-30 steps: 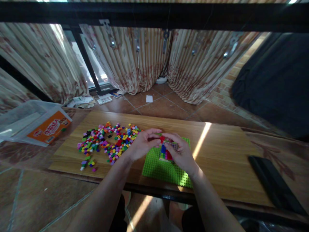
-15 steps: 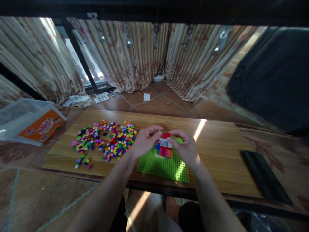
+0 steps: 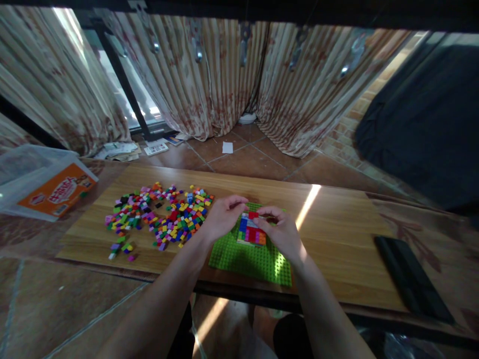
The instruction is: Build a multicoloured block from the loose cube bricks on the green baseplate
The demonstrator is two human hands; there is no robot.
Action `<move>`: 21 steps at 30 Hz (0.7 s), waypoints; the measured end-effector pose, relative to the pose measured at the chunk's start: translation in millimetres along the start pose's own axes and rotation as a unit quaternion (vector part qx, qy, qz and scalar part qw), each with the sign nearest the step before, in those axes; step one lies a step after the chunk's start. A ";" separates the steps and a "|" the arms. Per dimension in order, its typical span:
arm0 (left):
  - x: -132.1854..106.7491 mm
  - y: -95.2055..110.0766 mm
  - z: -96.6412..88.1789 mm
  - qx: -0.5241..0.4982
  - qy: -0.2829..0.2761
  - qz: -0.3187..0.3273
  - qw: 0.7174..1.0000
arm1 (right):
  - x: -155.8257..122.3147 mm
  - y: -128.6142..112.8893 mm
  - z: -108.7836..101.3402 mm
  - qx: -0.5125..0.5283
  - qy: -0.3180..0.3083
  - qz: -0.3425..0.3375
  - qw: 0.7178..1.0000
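A small build of toy building bricks, in blue, white, red, purple and orange, stands on a green studded baseplate. A red brick lies at its far edge. My right hand comes from the right, its thumb and forefinger closed on the red brick's right side. At the build's far left corner is my left hand, thumb and fingers slightly apart, with nothing visible between them. The palms of both hands face inward, and the fingers hide part of the build's far edge.
Loose coloured bricks lie spread on the wooden board to the left. A clear plastic box with an orange label stands at the far left. A dark flat object lies at the right end.
My left hand has drawn slightly left, away from the red brick. My right hand has shifted a little left and nearer to me. The red brick appears lower, against the build's far edge.
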State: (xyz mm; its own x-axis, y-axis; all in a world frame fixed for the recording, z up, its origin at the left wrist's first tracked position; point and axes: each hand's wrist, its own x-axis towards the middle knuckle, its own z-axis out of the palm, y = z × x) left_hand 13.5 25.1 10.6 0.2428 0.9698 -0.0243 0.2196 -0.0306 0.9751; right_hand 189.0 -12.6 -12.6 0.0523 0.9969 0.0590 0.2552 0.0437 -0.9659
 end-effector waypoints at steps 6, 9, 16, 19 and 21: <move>1.1 1.7 4.2 -0.030 -0.029 -0.024 0.999 | -0.2 0.9 -1.9 -0.004 -0.020 0.007 1.000; 0.2 2.6 4.5 -0.035 -0.037 -0.021 0.998 | -1.2 0.5 -3.2 -0.007 -0.022 0.008 1.000; -0.9 0.5 4.3 -0.046 -0.047 -0.001 0.998 | -1.3 -1.4 -1.9 -0.027 -0.026 -0.017 0.999; -0.1 -0.3 4.7 -0.054 -0.049 0.002 0.997 | -0.8 -1.9 -1.3 -0.027 -0.027 -0.016 0.999; 0.4 -0.8 5.2 -0.063 -0.057 -0.007 0.996 | -0.7 -2.1 -1.5 -0.028 -0.030 -0.016 0.999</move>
State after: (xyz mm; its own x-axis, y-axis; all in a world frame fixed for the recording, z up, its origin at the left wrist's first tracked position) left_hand 18.3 24.2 8.6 0.3471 0.9361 -0.0560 0.1055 0.0204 0.9942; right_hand 189.9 -13.5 -10.2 -0.0140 0.9972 0.0737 0.3099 0.0744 -0.9478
